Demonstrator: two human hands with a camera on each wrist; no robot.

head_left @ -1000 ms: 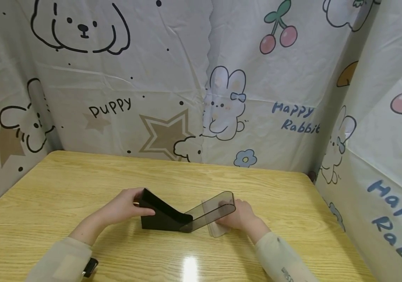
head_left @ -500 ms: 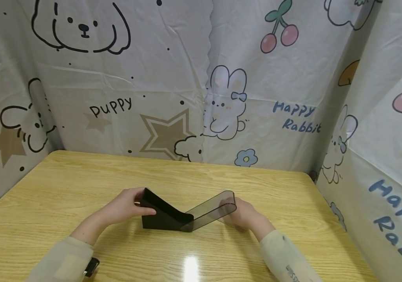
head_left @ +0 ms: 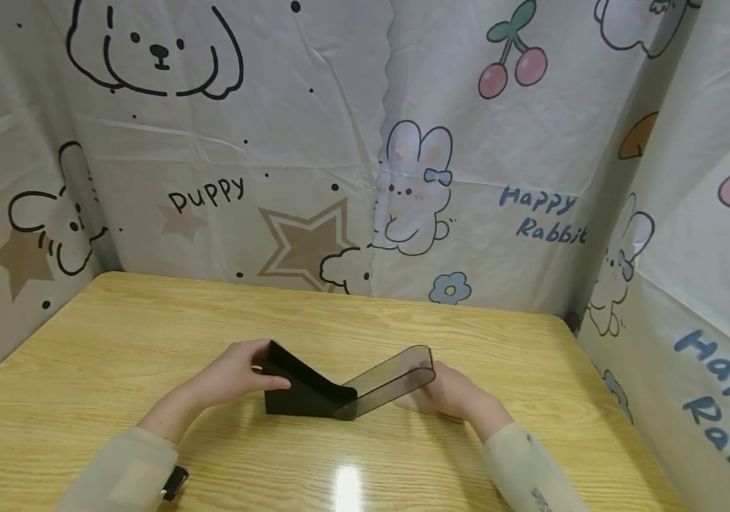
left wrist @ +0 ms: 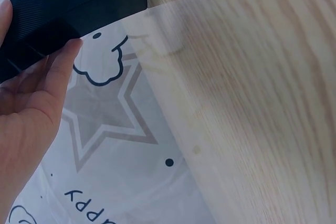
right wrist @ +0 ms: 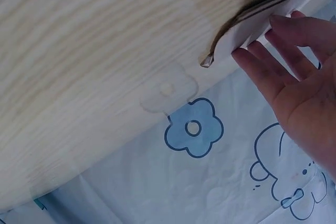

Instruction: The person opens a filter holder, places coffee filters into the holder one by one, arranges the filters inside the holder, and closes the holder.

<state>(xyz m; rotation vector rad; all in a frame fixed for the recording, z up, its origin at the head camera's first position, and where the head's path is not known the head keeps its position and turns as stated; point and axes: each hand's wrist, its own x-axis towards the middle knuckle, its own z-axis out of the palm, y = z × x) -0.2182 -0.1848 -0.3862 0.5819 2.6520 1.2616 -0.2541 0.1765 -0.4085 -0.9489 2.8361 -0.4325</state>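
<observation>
The left hand (head_left: 237,373) grips a black, wedge-shaped holder with a finely ribbed surface (head_left: 297,395) at its tall left end, thumb across the near face and the other fingers round the far side. The right hand (head_left: 451,391) holds a stack of thin, pale, clear sheets with dark edges (right wrist: 236,38), thumb and fingers against it. A long, smoky, see-through strip with a rounded end (head_left: 390,380) stands in front of the right fingers, which show partly through it; its lower end overlaps the holder's low right end. The wood-grain yellow tabletop (head_left: 275,462) spreads beneath, with white cartoon-printed sheeting (head_left: 314,142) along its far side. A small black object (head_left: 175,483) sits beside the left sleeve (head_left: 124,466). The holder's long axis runs left to right, sloping down rightward, while the strip rises to the right, making a shallow V.
</observation>
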